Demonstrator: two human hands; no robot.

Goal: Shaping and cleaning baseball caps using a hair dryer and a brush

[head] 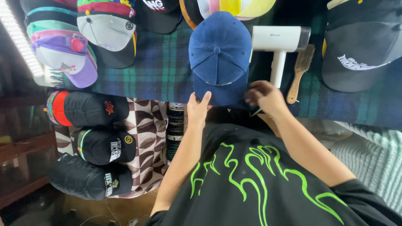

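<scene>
Where the plaid cloth (159,67) ends at the table's near edge, a navy blue cap (219,54) lies crown up, its brim overhanging toward the person.

- Hands: left hand (197,109) pinches the brim's left corner, fingers closed on it; right hand (264,97) is at the brim's right corner, its grip hard to make out.
- Open room: bare plaid to the cap's left; little to the right.
- Close by, right: white handheld steamer (279,46) just beside the cap, then a wooden brush (300,71), then a grey cap (360,46).
- Back row: mixed caps (104,29), cut off by the frame.
- Below the edge, left: three black caps (94,144) against a brown-and-white patterned cloth (148,125).
- Hidden: the brim's underside; a metal item beneath the right hand, indistinct.
</scene>
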